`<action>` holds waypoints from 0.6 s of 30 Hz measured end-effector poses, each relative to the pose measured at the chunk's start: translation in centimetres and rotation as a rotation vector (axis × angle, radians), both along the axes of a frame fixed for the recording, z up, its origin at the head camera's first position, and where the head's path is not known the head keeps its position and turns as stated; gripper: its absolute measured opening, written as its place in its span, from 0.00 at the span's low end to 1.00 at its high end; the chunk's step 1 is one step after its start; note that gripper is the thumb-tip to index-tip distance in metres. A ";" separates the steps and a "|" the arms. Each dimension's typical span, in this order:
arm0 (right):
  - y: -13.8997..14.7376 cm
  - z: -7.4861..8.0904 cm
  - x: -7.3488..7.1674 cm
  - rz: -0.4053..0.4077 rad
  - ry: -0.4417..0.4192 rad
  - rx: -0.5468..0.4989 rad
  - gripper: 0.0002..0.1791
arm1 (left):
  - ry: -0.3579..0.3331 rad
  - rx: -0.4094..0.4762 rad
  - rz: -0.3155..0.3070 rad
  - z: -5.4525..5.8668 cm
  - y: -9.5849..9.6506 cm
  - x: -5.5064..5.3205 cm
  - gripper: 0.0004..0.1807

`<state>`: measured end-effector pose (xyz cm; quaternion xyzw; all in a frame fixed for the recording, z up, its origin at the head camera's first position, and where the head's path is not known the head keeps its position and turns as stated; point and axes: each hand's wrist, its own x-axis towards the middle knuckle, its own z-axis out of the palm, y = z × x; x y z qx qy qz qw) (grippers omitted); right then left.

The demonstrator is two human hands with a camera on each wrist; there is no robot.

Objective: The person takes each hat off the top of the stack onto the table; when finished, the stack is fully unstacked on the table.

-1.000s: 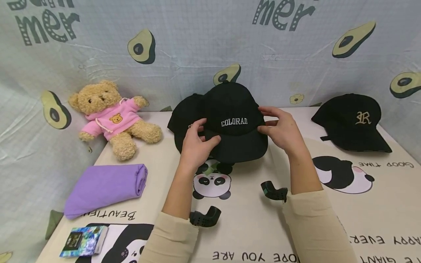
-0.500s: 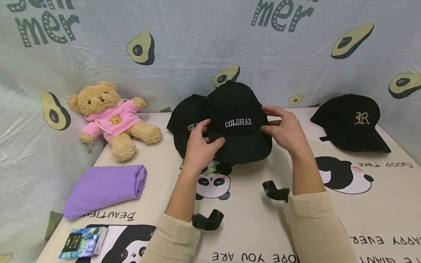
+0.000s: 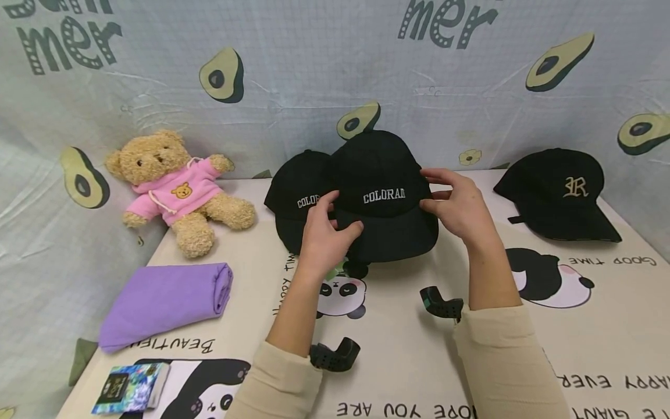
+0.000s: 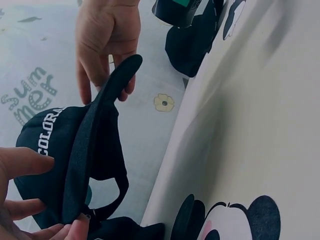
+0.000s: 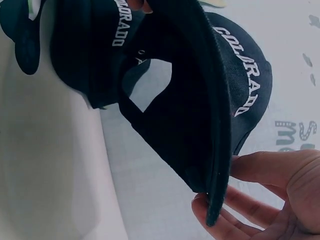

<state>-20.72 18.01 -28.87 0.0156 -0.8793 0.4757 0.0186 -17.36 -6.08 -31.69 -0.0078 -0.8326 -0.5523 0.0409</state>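
Both hands hold a black baseball cap [image 3: 384, 169] with white COLORADO lettering up off the table, its brim toward the camera. My left hand [image 3: 325, 238] grips the cap's left side where crown and brim meet. At the opposite side, my right hand [image 3: 460, 205] pinches it between thumb and fingers; the right wrist view shows this grip at the brim's end. In that view the held cap [image 5: 250, 70] shows its hollow underside and back strap. A second black cap [image 3: 298, 180] with matching lettering rests behind and to the left, partly hidden by the held one.
Far right on the table [image 3: 398, 361] lies a black cap [image 3: 549, 186] with a gold R. At left are a teddy bear [image 3: 180, 192] in a pink hoodie, a folded purple cloth [image 3: 162, 302] and a small colourful box [image 3: 131, 389]. A printed curtain [image 3: 293, 70] hangs behind.
Both hands have carried the held cap slightly to the right. More of the second cap's lettering shows. Other things on the table stay where they were.
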 end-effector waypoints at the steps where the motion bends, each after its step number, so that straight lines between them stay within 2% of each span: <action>1: 0.0 0.0 0.0 0.000 0.002 0.001 0.36 | 0.000 0.003 0.000 -0.1 0.1 0.0 0.41; 8: 0.6 0.1 0.2 -0.013 0.007 0.020 0.36 | 0.018 0.014 -0.014 -0.4 0.9 0.2 0.41; 18: 1.1 0.2 0.3 -0.022 0.001 0.027 0.36 | 0.003 0.010 -0.021 -0.5 1.5 0.5 0.42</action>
